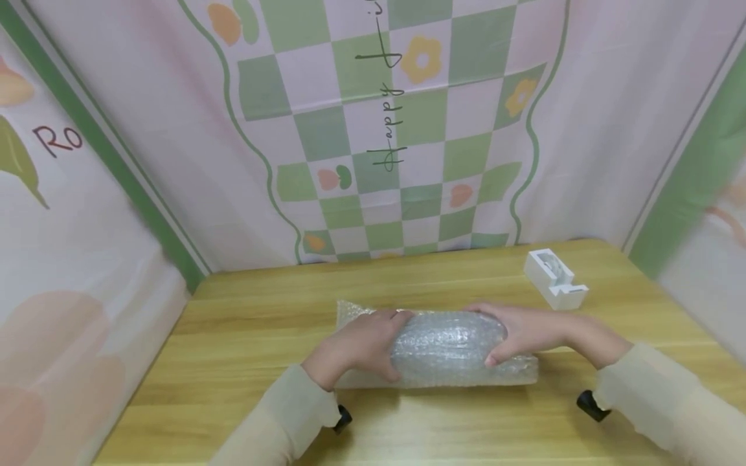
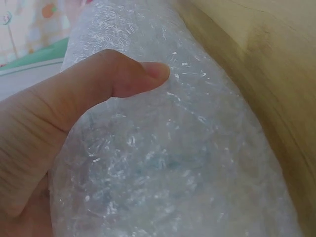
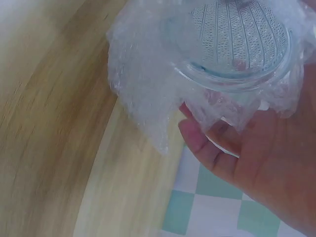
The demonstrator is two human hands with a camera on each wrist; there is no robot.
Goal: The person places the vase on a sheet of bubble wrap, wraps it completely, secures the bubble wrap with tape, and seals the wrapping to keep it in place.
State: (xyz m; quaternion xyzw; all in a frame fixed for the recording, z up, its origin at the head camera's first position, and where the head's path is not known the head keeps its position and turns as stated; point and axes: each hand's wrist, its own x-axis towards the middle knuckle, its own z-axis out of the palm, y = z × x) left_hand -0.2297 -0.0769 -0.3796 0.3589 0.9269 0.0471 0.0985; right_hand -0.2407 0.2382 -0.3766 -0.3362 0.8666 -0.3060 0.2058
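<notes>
Clear, crinkled bubble wrap (image 1: 437, 356) catches the light in the middle of the wooden table (image 1: 262, 317), rolled round a glass vessel (image 3: 242, 42) and lying lengthwise from left to right near the front of our view. We see the left hand (image 1: 373, 343) grasping the roll toward its left end, its thumb on the near side and its fingers reaching over the top; the left wrist view shows that thumb laid firmly against the shiny wrap. The right hand (image 1: 527, 330) grips the other end — thumb on the near side, fingers on the far side. From the right wrist we look at the round, thick rim of the vessel and its ribbed, finely textured glass, with a loose point of wrap sticking out beside it. Beyond the right hand, well apart from the roll, we find a white tape dispenser (image 1: 556, 281) near the table's far right corner, with a roll of tape (image 1: 549, 264) seated in it. Pale sleeves (image 1: 653, 385) cover both forearms, and a small black piece (image 1: 593, 406) shows below each wrist. Behind the table hangs a printed cloth (image 1: 373, 145) — green and white checks, flowers, hearts and sideways lettering.
</notes>
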